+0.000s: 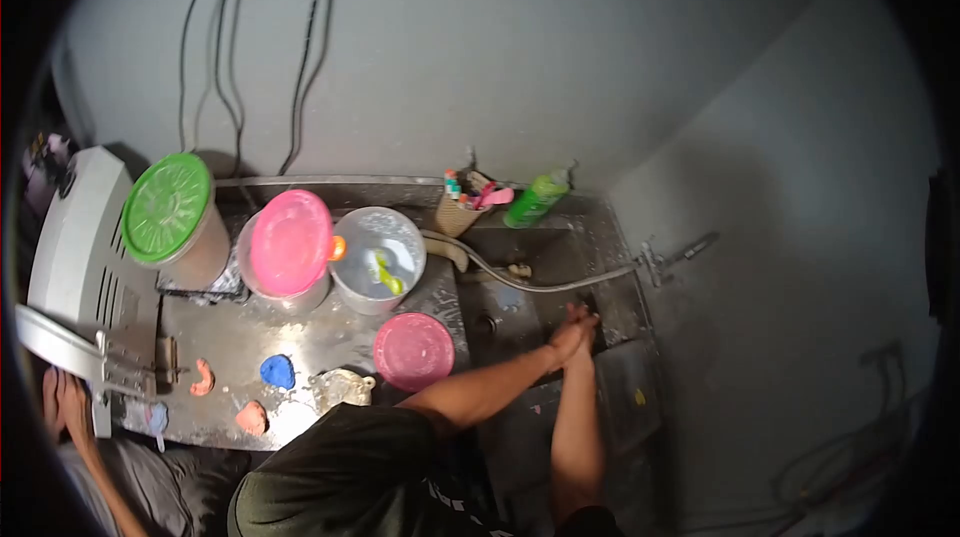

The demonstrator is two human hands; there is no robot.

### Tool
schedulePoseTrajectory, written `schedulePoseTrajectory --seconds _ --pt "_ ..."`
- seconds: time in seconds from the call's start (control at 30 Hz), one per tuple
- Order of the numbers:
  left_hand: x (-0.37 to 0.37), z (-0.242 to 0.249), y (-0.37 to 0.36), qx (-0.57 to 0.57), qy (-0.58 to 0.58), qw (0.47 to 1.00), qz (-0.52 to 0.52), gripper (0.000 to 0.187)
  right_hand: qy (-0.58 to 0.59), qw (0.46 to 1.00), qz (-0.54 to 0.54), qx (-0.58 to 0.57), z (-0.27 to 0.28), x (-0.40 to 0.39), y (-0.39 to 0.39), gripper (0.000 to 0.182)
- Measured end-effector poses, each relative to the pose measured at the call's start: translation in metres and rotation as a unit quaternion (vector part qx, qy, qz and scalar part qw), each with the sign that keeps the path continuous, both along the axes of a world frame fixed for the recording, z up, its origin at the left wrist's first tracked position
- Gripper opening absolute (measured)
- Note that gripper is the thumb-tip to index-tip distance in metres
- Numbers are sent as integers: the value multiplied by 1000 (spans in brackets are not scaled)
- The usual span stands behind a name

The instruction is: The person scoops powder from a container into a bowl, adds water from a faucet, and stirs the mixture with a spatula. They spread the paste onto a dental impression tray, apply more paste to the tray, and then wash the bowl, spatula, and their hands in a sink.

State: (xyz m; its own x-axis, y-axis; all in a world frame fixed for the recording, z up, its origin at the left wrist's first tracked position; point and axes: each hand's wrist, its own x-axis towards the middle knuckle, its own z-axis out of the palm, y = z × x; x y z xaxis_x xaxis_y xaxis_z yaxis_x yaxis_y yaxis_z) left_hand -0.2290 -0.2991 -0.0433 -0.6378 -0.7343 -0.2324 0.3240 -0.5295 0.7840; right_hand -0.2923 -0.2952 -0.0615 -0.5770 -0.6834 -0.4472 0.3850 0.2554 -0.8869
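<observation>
My left hand [566, 339] and my right hand [584, 325] are pressed together over the right side of the metal sink [530, 316]. Their palms overlap, and the fingers that show look stretched out, with nothing visible held between them. Behind them, a flexible hose [545, 288] runs to a wall tap [652, 263]. A green bottle [537, 201] stands at the sink's back edge, beside a woven holder [457, 216] with toothbrushes and tubes.
Left of the sink are a pink lid [413, 351], an open tub [378, 304], a pink-lidded tub [291, 242] and a green-lidded one [167, 207]. Blue dough [277, 371] and orange pieces lie on the counter. Another person's hands [67, 402] are at far left.
</observation>
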Motion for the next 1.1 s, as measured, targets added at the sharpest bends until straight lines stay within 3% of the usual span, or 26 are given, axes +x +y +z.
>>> schedulePoseTrajectory --seconds 0.03,0.1,0.13,0.17,0.23,0.33,0.43,0.5,0.63,0.67,0.7,0.73,0.77,0.83,0.87,0.9,0.97,1.03,1.1 --pt "23 28 2 24 33 999 6 74 -12 1000 4 -6 21 21 8 45" --pt "13 2 -24 1 96 995 -15 81 2 1000 12 -26 53 56 20 49" --pt "10 4 -26 -13 71 997 -21 81 15 999 38 -35 62 68 27 56" --pt "8 7 -30 -29 45 998 -26 80 -2 998 -10 -66 58 70 22 53" --pt "3 10 -31 -59 -12 997 -38 80 -76 991 7 -111 55 58 15 49" --pt "6 17 -24 -117 -107 986 -59 79 -148 981 -70 -106 64 40 -4 48" --pt "36 59 26 -302 -239 923 -1 73 -135 985 -51 -99 68 28 -6 47" --pt "14 19 23 -299 -172 934 96 62 -98 991 -27 -88 65 35 0 47" --pt "30 16 -16 -321 -215 914 121 71 125 988 91 3 95 29 14 48" --pt "36 22 -27 -332 -235 904 128 75 252 946 151 134 151 41 33 56" --pt "44 26 -34 -331 -264 895 139 85 485 818 162 263 114 -1 29 60" --pt "51 30 -42 -328 -292 886 150 96 648 706 58 279 100 -21 35 60" --pt "59 47 -45 -304 -247 905 165 84 546 818 3 182 115 -37 48 58" --pt "60 52 -51 -208 -40 960 184 54 466 866 -121 133 154 -52 72 53" --pt "63 66 -44 -191 4 965 181 38 479 860 -123 125 183 -51 94 44" --pt "68 75 -37 -174 45 967 179 26 535 820 -155 128 193 -54 110 39" --pt "60 63 -41 -186 84 970 132 29 629 750 -183 93 189 -75 143 18" --pt "59 43 -42 -171 90 978 77 36 515 839 -176 33 179 -81 176 22" --pt "65 29 -41 -288 -66 954 55 16 573 802 -167 4 170 -82 215 14"
